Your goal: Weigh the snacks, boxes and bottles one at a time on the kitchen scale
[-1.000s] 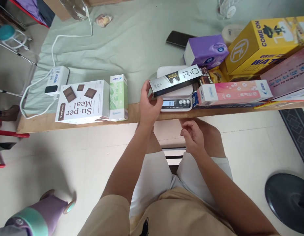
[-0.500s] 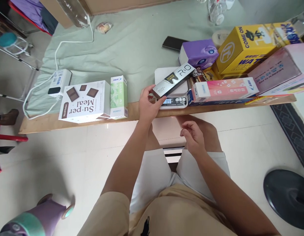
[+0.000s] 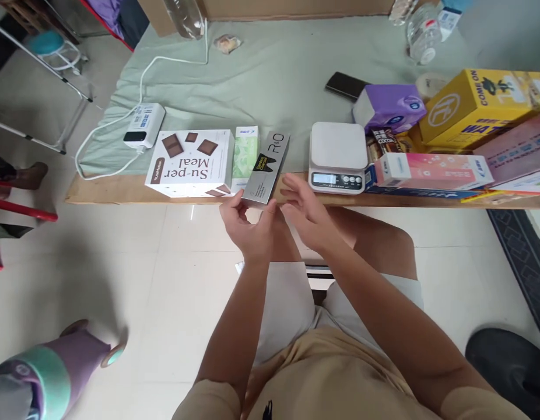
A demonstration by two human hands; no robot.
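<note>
Silver box (image 3: 266,166) shifted off scale (image 3: 339,147) to front edge of surface (image 3: 104,189), partly hiding green box (image 3: 245,150); near end pinched in left hand (image 3: 251,234). Right hand (image 3: 312,220) loosely open.

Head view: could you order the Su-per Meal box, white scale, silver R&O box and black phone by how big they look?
1. Su-per Meal box
2. White scale
3. Silver R&O box
4. Black phone
</note>
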